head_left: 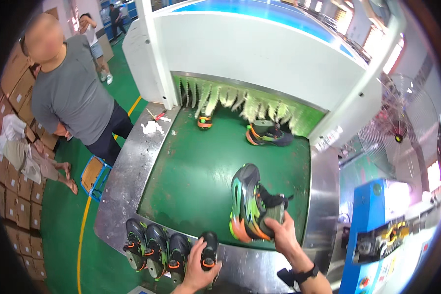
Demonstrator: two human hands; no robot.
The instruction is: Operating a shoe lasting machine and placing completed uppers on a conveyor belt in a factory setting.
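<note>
My right hand [285, 234] grips a black sneaker [245, 196] with green and orange trim by its ankle opening, holding it over the green conveyor belt [196, 166]. Down at the metal edge, my left hand [198, 269] has its thumb and fingers around another dark sneaker [209, 242], the rightmost of a row. Beside it stand more sneakers [157, 242] of the same kind, toes pointing to the belt. Farther up the belt, one sneaker [267, 133] lies near the curtain, and another [205, 121] is partly under its strips.
A fringed green-and-white strip curtain [250, 100] hangs from the white machine housing [250, 54]. Steel ledges [132, 161] border the belt; scraps lie on the left one. A person in grey [78, 93] stands left near a blue-framed stool [94, 176]. At right are a fan [397, 112] and a blue machine [367, 210].
</note>
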